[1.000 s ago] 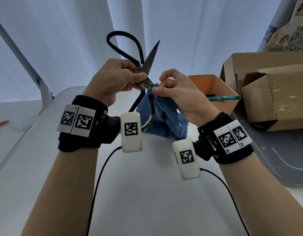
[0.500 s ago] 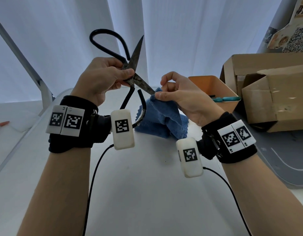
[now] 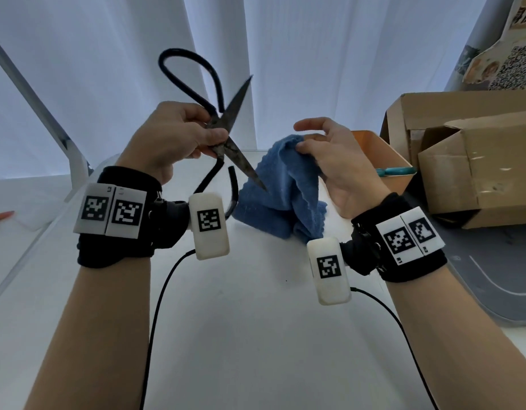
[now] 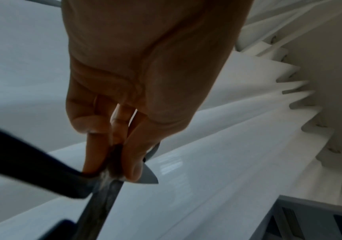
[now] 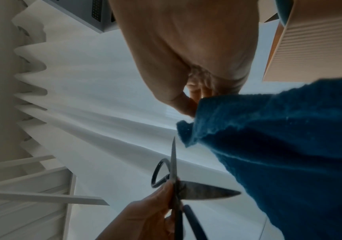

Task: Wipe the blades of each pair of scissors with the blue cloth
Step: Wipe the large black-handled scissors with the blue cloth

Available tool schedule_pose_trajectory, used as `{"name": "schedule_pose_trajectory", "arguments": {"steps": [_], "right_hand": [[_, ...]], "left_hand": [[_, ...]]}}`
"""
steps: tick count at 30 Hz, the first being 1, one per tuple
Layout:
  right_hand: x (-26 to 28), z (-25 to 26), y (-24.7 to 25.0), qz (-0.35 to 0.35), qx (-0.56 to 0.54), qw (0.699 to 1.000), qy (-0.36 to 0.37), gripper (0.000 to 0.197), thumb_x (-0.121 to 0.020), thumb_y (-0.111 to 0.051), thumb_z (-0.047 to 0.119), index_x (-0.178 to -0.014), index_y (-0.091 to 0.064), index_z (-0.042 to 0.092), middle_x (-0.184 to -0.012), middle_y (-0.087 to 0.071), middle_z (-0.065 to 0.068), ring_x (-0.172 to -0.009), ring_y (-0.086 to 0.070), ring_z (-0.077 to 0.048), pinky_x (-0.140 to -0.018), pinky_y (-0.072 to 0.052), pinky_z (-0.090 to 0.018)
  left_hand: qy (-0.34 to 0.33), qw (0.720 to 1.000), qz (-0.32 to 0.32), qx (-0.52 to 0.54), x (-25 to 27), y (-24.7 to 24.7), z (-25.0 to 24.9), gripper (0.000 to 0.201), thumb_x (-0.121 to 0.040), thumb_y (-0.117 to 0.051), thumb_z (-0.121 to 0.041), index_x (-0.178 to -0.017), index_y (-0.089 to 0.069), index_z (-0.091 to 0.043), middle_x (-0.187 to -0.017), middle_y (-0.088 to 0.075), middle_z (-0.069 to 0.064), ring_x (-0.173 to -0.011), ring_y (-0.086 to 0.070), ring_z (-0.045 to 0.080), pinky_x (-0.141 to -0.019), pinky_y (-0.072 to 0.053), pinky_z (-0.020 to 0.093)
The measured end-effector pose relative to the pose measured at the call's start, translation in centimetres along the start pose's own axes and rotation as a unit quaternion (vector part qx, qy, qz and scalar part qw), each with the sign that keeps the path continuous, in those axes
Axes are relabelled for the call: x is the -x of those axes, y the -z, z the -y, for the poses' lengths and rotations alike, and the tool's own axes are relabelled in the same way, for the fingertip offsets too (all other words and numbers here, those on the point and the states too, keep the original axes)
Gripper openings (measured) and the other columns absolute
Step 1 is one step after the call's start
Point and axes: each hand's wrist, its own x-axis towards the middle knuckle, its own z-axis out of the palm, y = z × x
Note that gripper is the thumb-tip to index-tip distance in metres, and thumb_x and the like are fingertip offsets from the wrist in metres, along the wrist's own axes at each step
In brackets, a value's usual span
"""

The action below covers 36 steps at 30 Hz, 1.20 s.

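My left hand (image 3: pixel 214 134) pinches a pair of old black-handled scissors (image 3: pixel 226 128) at the pivot and holds them up over the table. The blades stand wide open: one points up, the other slants down to the right, its tip just in front of the blue cloth (image 3: pixel 279 187). My right hand (image 3: pixel 303 140) pinches the cloth's top edge, and the rest hangs down to the table (image 3: pixel 255 321). The cloth is off the blades. In the left wrist view my fingertips (image 4: pixel 129 167) clamp the scissors (image 4: pixel 96 203). The right wrist view shows the cloth (image 5: pixel 289 162) beside the open scissors (image 5: pixel 199 191).
An orange bin (image 3: pixel 374 149) at the right holds teal-handled scissors (image 3: pixel 394 172). Cardboard boxes (image 3: pixel 477 167) stand further right on a grey mat (image 3: pixel 492 291). White curtains hang behind. Cables run from the wrist cameras across the white table.
The cloth slid down the lower blade from the pivot and came off its tip. My left hand carried the scissors left, and my hands moved apart.
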Motion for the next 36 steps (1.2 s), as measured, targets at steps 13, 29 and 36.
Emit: {"name": "schedule_pose_trajectory", "arguments": {"steps": [13,29,36], "right_hand": [[0.8,-0.7,-1.7,0.104,-0.049,0.993,0.000,0.029,-0.087,-0.071,-0.002,-0.112,-0.060,0.004,-0.087,-0.070,-0.007,-0.083,-0.066,-0.019,-0.080,-0.057,-0.030],[1.3,-0.1,-1.3,0.165,0.001,0.986,-0.026,0.026,-0.087,-0.069,-0.003,-0.103,-0.055,0.012,-0.076,-0.067,-0.005,-0.074,-0.063,-0.019,-0.069,-0.051,-0.027],[1.3,-0.3,-1.4,0.184,0.039,0.982,-0.029,0.025,-0.087,-0.069,-0.005,-0.098,-0.055,0.014,-0.076,-0.065,-0.005,-0.074,-0.062,-0.016,-0.073,-0.050,-0.024]], "left_hand": [[-0.030,0.996,0.081,-0.021,0.2,-2.5,-0.7,0.010,-0.084,-0.077,-0.012,-0.086,-0.067,-0.015,-0.055,-0.063,-0.013,-0.054,-0.061,0.002,-0.062,-0.045,0.023],[-0.006,0.998,0.051,0.031,0.4,-1.5,-1.0,0.011,-0.085,-0.075,-0.010,-0.089,-0.066,-0.014,-0.072,-0.071,0.000,-0.063,-0.064,0.011,-0.066,-0.044,0.025],[0.006,0.998,0.017,0.060,0.4,0.2,-0.4,0.007,-0.087,-0.072,-0.008,-0.088,-0.068,-0.014,-0.066,-0.073,-0.004,-0.061,-0.066,0.010,-0.067,-0.045,0.023]]}}
